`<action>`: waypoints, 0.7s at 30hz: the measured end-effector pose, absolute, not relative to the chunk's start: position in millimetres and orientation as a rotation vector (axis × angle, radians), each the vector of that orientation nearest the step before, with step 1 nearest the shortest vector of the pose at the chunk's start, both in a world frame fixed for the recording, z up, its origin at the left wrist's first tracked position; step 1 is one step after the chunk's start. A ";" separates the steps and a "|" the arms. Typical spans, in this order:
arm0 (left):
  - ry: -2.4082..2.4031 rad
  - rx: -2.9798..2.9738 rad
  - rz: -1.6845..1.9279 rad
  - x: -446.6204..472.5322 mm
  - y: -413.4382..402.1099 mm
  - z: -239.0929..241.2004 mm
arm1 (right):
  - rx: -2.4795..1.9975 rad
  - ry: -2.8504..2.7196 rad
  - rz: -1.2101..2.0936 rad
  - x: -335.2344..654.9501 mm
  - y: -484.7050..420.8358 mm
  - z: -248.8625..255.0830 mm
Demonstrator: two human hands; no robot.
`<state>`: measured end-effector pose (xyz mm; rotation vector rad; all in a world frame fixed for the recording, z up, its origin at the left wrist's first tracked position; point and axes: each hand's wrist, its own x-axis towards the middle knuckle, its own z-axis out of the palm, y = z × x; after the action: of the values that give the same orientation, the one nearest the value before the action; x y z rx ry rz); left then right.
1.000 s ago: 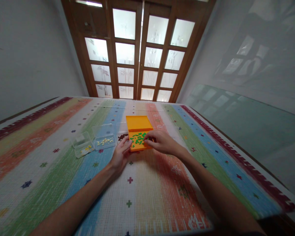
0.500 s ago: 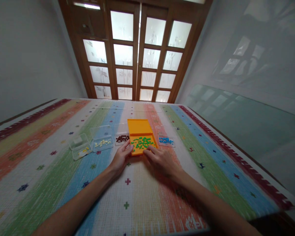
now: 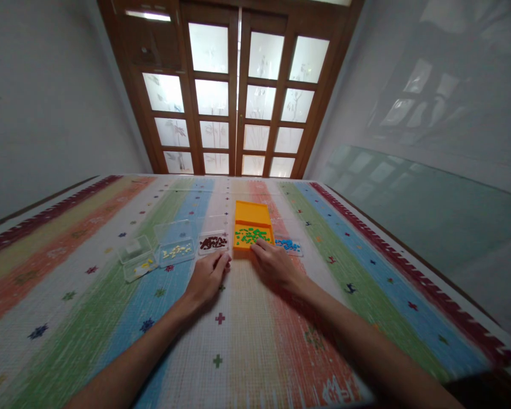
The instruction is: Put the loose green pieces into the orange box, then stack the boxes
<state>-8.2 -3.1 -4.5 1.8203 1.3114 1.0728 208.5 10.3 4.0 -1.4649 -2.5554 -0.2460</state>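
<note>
A yellow box [image 3: 254, 246] with its lid [image 3: 252, 212] folded open lies on the table, many small green pieces [image 3: 252, 236] inside. My right hand [image 3: 276, 266] is closed at its front edge, the fingers on the rim. My left hand [image 3: 207, 277] rests on the cloth to the left of the box, apart from it, fingers curled together; whatever they hold, if anything, is hidden. Just beyond my left hand stands a clear box of dark brown pieces [image 3: 213, 242]. Blue pieces [image 3: 288, 245] lie in a clear box beside my right hand.
Farther left are two open clear boxes, one with cream pieces [image 3: 176, 250], one with a few yellow pieces [image 3: 147, 264]. A striped tablecloth [image 3: 153, 341] covers the table. Walls stand on both sides; wooden doors with glass panes [image 3: 238, 85] are beyond the far edge.
The yellow box has shifted right and slightly away, with my right hand at its front edge. My left hand has come off the box and curled up on the cloth.
</note>
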 end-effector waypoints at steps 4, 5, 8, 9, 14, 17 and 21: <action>1.369 2.019 0.964 -7.9 -5.5 -0.9 | -1.491 -2.549 -0.170 204.9 17.2 1.3; 1.368 2.043 0.949 -7.5 -6.1 -0.5 | -1.489 -2.551 -0.161 204.4 18.7 0.3; 1.339 2.094 0.910 -6.7 -7.3 -0.4 | -1.473 -2.564 -0.155 204.3 22.7 -2.4; 1.327 2.107 0.900 -6.6 -7.4 -0.7 | -1.468 -2.567 -0.154 204.5 23.7 -3.0; 1.290 2.146 0.889 -6.8 -6.6 -3.1 | -1.462 -2.569 -0.112 205.3 26.5 -3.2; 1.281 2.174 0.869 -6.8 -6.4 -3.6 | -1.475 -2.565 -0.089 203.7 27.6 -2.6; 1.278 2.203 0.840 -7.0 -6.6 -3.3 | -1.482 -2.527 -0.082 204.1 27.8 -2.2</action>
<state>-7.0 -6.6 -3.3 2.2031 1.2780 0.8401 204.1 27.8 -2.2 -1.4824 -2.5270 -0.0819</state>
